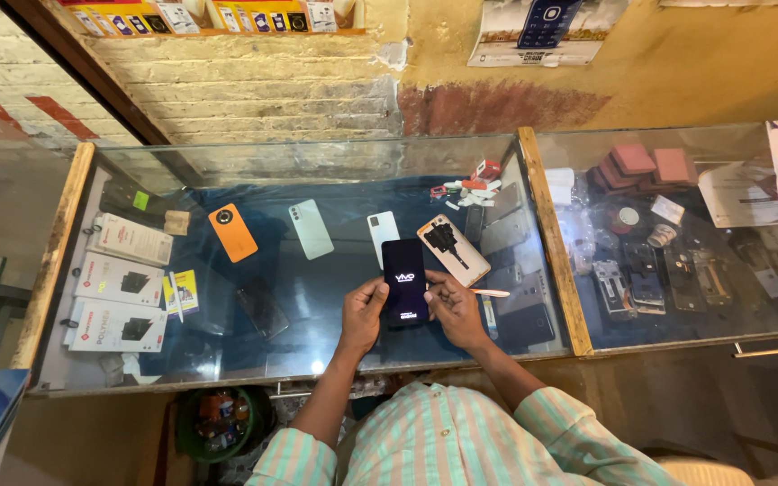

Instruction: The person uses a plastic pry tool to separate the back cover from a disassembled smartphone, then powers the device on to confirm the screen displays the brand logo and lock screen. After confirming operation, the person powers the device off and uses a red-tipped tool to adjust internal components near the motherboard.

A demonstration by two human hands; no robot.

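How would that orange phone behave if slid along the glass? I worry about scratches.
The orange phone lies flat inside the glass counter, so it would probably slide, not roll or tip. It looks rigid. Its round camera bump likely makes it rock slightly.

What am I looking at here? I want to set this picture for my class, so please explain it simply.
There is no machine: a person wears a camera on the head, looking down at their own two hands. The left hand and right hand together hold a black phone with a lit screen over a glass counter. An opened phone lies on the glass beside it. An orange phone, a pale green phone and white boxes are on display.
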